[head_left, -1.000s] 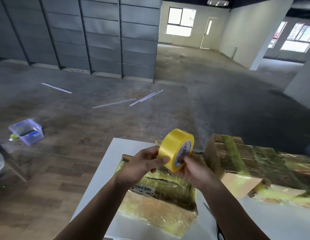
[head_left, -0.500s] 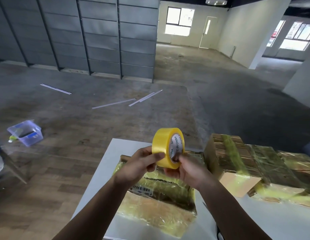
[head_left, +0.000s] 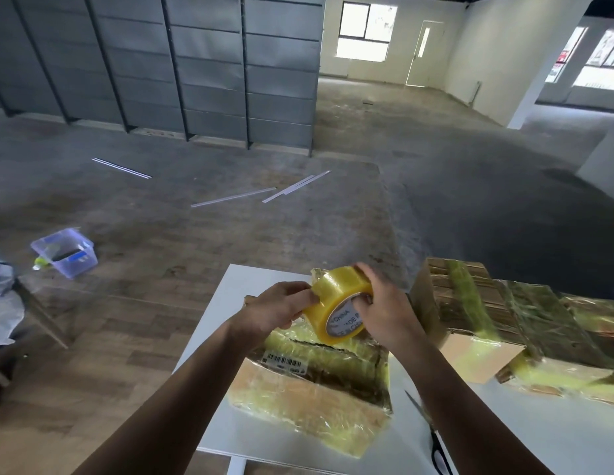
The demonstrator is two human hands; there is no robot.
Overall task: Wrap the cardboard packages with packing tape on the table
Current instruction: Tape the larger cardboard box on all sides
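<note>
1. Head view, lower centre of the frame: the tape roll (head_left: 338,303) is held just above the near package (head_left: 312,389), between both hands. The left grip (head_left: 281,306) pinches the roll's yellow outer band on its left side. The right grip (head_left: 386,311) is curled over the top, with fingertips at the printed core. I cannot tell whether a loose end of tape is lifted.
2. Below the hands, the near package lies on the white desk (head_left: 250,286). Glossy yellowish tape covers its top and front, and a barcode label shows through. It looks mostly wrapped to me.
3. At the right of the frame, the stacked packages (head_left: 504,320) carry tape bands too, though some cardboard faces show bare.
4. At the lower right, scissors (head_left: 434,440) lie on the desk just beside the near package, with no hand on them.
5. I judge the job well along. What's left seems to be freeing the tape end and laying more strips.
</note>
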